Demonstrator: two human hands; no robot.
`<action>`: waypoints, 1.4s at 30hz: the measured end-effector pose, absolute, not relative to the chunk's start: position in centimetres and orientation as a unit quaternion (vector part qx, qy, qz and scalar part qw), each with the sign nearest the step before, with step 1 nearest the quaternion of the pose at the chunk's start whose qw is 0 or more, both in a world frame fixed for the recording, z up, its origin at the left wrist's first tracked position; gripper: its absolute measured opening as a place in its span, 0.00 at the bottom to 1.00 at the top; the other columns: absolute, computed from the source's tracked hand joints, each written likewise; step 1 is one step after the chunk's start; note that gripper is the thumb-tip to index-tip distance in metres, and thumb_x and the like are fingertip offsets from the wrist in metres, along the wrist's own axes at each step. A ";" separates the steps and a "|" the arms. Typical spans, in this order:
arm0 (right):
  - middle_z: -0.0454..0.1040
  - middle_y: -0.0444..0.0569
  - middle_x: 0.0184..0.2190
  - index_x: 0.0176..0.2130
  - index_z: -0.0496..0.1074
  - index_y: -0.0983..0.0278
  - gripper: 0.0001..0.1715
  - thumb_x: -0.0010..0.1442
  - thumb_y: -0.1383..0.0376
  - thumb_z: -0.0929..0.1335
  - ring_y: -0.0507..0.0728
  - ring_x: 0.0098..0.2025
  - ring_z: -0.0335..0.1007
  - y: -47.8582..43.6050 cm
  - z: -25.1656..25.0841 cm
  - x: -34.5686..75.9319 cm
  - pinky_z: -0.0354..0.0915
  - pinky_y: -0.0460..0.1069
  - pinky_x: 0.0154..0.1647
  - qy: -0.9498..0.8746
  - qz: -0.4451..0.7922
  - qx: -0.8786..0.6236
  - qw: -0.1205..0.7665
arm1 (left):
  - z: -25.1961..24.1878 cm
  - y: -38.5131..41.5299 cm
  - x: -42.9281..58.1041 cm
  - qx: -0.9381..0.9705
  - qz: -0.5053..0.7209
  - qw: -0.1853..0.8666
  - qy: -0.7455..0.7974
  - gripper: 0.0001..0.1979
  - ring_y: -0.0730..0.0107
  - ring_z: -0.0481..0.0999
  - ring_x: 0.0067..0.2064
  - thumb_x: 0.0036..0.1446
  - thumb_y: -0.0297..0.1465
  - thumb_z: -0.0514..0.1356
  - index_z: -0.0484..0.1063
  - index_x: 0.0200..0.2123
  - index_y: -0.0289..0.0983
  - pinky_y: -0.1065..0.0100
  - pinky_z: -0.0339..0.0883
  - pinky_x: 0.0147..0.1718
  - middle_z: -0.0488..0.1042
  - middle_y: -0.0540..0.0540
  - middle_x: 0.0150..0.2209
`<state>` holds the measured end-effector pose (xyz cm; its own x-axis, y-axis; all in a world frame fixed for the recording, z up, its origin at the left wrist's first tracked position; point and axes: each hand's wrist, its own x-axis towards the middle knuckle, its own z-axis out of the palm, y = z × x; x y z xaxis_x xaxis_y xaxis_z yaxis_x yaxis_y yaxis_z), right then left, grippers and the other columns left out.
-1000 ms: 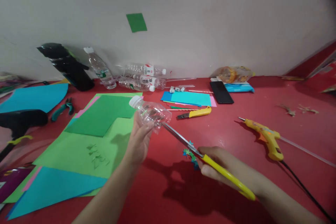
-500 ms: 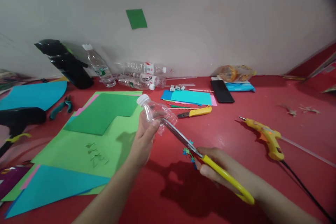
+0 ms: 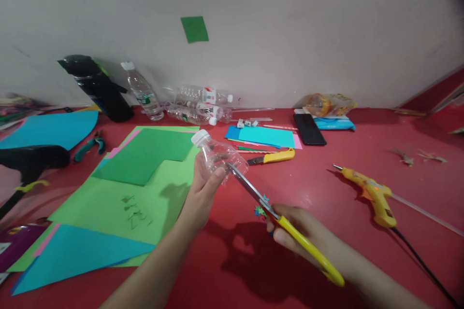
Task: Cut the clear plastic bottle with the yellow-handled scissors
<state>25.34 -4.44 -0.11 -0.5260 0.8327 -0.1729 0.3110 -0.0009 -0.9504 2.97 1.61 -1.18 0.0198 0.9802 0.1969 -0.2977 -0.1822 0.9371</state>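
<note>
My left hand (image 3: 205, 188) is closed around the cut-off top of a clear plastic bottle (image 3: 232, 157), its white cap (image 3: 200, 138) tilted up and to the left. In my right hand (image 3: 297, 227) is a pair of scissors (image 3: 304, 246) with yellow handles. The blades reach up-left to the bottle piece, their tips at its wall beside my left thumb; whether they are through the plastic I cannot tell. Small coloured paper stars (image 3: 260, 211) lie on the table, partly hidden behind the scissors and my right hand.
On the red table (image 3: 290, 183) lie a yellow glue gun (image 3: 373, 193) at right, a yellow utility knife (image 3: 273, 156), a phone (image 3: 309, 129), teal pliers (image 3: 90, 146) and green paper sheets (image 3: 152, 154). Plastic bottles (image 3: 192, 113) and a black flask (image 3: 97, 89) stand or lie along the wall.
The camera view has shifted slightly, so the scene sits a little further right. Both hands keep their grips, and the scissors stay at the bottle piece with almost no movement.
</note>
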 end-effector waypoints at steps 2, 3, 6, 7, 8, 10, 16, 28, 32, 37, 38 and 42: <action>0.59 0.42 0.27 0.32 0.63 0.63 0.32 0.56 0.37 0.66 0.52 0.28 0.51 -4.4 -0.3 25.3 0.51 0.46 0.26 -0.659 0.575 -0.423 0.237 | -1.1 1.6 2.9 0.477 0.599 0.538 0.353 0.24 0.57 0.68 0.60 0.60 0.38 0.61 0.61 0.59 0.49 0.52 0.59 0.61 0.71 0.45 0.55; 0.59 0.42 0.27 0.33 0.63 0.63 0.32 0.56 0.37 0.66 0.52 0.28 0.51 -4.4 -0.4 25.3 0.51 0.46 0.26 -0.657 0.580 -0.420 0.237 | -1.0 1.5 2.9 0.474 0.598 0.543 0.351 0.25 0.56 0.68 0.60 0.60 0.38 0.61 0.60 0.60 0.50 0.52 0.59 0.61 0.71 0.45 0.55; 0.60 0.42 0.26 0.33 0.64 0.63 0.33 0.55 0.36 0.66 0.51 0.27 0.51 -4.5 -0.7 25.4 0.51 0.46 0.26 -0.653 0.588 -0.413 0.239 | -0.9 1.5 3.0 0.461 0.601 0.551 0.350 0.25 0.57 0.72 0.57 0.59 0.39 0.62 0.61 0.58 0.49 0.52 0.62 0.58 0.72 0.45 0.53; 0.60 0.42 0.26 0.33 0.64 0.63 0.33 0.55 0.36 0.66 0.51 0.27 0.51 -4.6 -0.8 25.4 0.51 0.46 0.26 -0.654 0.587 -0.411 0.242 | -0.8 1.5 3.1 0.455 0.604 0.551 0.352 0.24 0.57 0.73 0.55 0.58 0.39 0.63 0.62 0.57 0.48 0.52 0.64 0.57 0.73 0.45 0.51; 0.60 0.42 0.26 0.32 0.64 0.63 0.32 0.56 0.37 0.66 0.51 0.27 0.51 -4.6 -0.8 25.4 0.51 0.46 0.26 -0.655 0.586 -0.408 0.245 | -0.7 1.5 3.2 0.449 0.607 0.550 0.357 0.24 0.57 0.74 0.53 0.57 0.40 0.63 0.63 0.55 0.47 0.52 0.65 0.55 0.74 0.45 0.49; 0.60 0.42 0.26 0.32 0.64 0.63 0.32 0.56 0.37 0.66 0.51 0.27 0.51 -4.7 -0.9 25.5 0.52 0.45 0.25 -0.659 0.584 -0.403 0.249 | -0.5 1.4 3.3 0.438 0.610 0.546 0.371 0.23 0.57 0.75 0.51 0.55 0.41 0.64 0.64 0.53 0.45 0.53 0.67 0.53 0.75 0.45 0.46; 0.59 0.40 0.25 0.33 0.63 0.62 0.30 0.59 0.39 0.65 0.50 0.24 0.51 -4.5 -0.7 25.4 0.50 0.45 0.24 -0.664 0.582 -0.396 0.253 | -0.1 1.3 3.4 0.439 0.601 0.551 0.379 0.24 0.57 0.74 0.52 0.55 0.42 0.64 0.63 0.53 0.44 0.55 0.66 0.51 0.75 0.45 0.47; 0.57 0.40 0.25 0.33 0.63 0.63 0.30 0.60 0.38 0.64 0.50 0.25 0.49 -4.7 -0.8 25.5 0.48 0.46 0.24 -0.676 0.564 -0.409 0.240 | -0.9 1.4 3.3 0.447 0.602 0.544 0.376 0.23 0.60 0.75 0.51 0.57 0.41 0.63 0.64 0.54 0.45 0.54 0.66 0.55 0.75 0.45 0.48; 0.57 0.39 0.25 0.32 0.62 0.62 0.30 0.60 0.38 0.63 0.50 0.25 0.50 -4.8 -0.7 25.4 0.48 0.46 0.24 -0.677 0.559 -0.413 0.241 | -1.1 1.3 3.4 0.449 0.603 0.542 0.376 0.22 0.61 0.75 0.51 0.58 0.40 0.63 0.64 0.55 0.46 0.55 0.66 0.56 0.75 0.46 0.49; 0.55 0.39 0.25 0.30 0.58 0.61 0.29 0.62 0.39 0.62 0.51 0.26 0.48 -4.8 -0.4 25.1 0.49 0.46 0.26 -0.674 0.554 -0.432 0.228 | -1.3 1.4 3.3 0.453 0.609 0.534 0.371 0.22 0.60 0.75 0.52 0.58 0.39 0.63 0.65 0.55 0.47 0.54 0.65 0.57 0.74 0.46 0.51; 0.55 0.39 0.25 0.30 0.58 0.61 0.29 0.62 0.40 0.62 0.51 0.27 0.47 -4.9 -0.4 25.1 0.49 0.47 0.26 -0.675 0.550 -0.437 0.224 | -1.4 1.3 3.2 0.454 0.610 0.532 0.373 0.22 0.59 0.74 0.53 0.58 0.39 0.63 0.65 0.55 0.47 0.54 0.64 0.58 0.74 0.45 0.51; 0.53 0.39 0.25 0.29 0.57 0.60 0.27 0.64 0.42 0.62 0.51 0.26 0.46 -4.9 -0.3 25.1 0.48 0.47 0.26 -0.685 0.534 -0.445 0.218 | -1.5 1.3 3.1 0.462 0.611 0.527 0.368 0.22 0.58 0.74 0.54 0.59 0.39 0.62 0.65 0.56 0.47 0.53 0.63 0.59 0.74 0.45 0.51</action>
